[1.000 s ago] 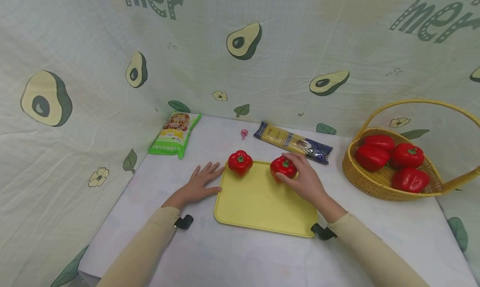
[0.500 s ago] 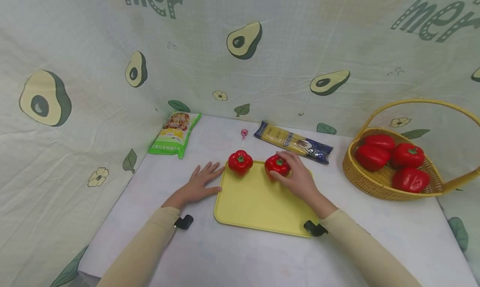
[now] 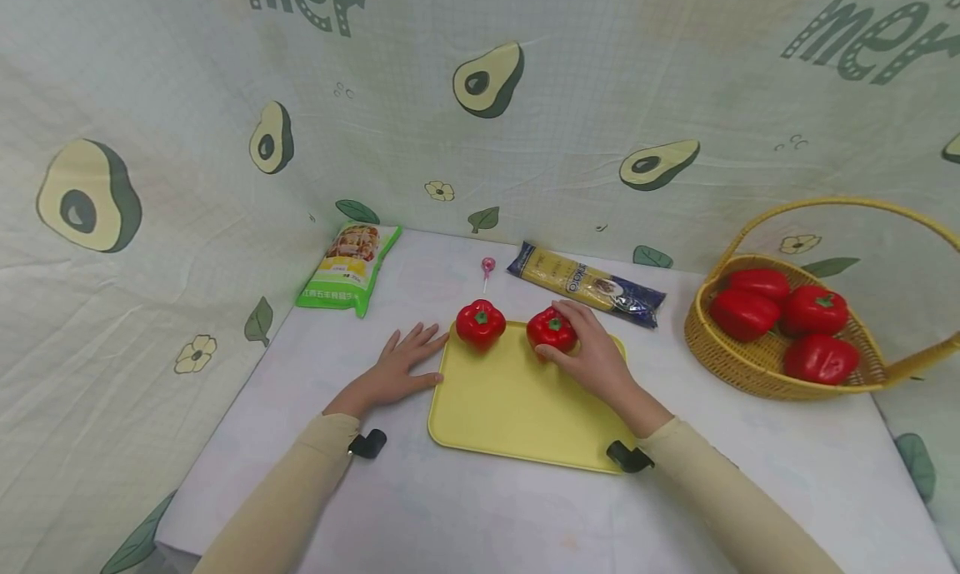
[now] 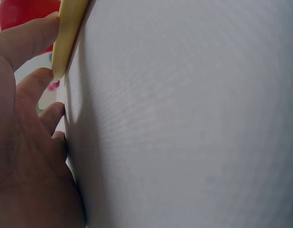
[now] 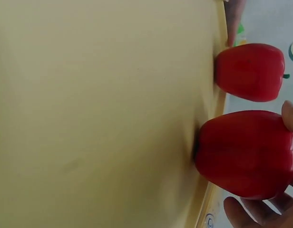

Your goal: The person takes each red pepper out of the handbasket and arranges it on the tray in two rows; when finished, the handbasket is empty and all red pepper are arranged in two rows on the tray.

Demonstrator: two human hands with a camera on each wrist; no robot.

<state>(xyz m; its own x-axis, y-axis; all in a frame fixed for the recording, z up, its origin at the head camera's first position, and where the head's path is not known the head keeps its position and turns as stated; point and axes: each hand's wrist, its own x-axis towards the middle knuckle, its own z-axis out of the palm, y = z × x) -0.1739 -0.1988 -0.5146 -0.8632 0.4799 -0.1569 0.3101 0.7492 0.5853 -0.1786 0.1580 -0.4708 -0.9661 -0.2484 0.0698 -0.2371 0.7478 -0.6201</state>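
My right hand (image 3: 596,361) holds a red bell pepper (image 3: 551,331) by its sides, thumb on the near side and fingers behind. That pepper (image 5: 246,154) stands at the back of the yellow tray (image 3: 517,407), its stem end up. A second red bell pepper (image 3: 481,324) stands at the tray's back left corner, a small gap away. With fingers spread, my left hand (image 3: 393,372) lies on the table at the tray's left edge. In the left wrist view its thumb and a fingertip touch the tray rim (image 4: 68,38).
A wicker basket (image 3: 712,349) with several red peppers and a tall handle stands at the right. Behind the tray lie a lollipop (image 3: 488,267) and a blue-and-yellow pasta packet (image 3: 585,284). A green food bag (image 3: 351,267) lies at the back left, near the patterned cloth.
My right hand has moved a little to the left with the red bell pepper, closer to the other pepper. The left hand has stayed in place.
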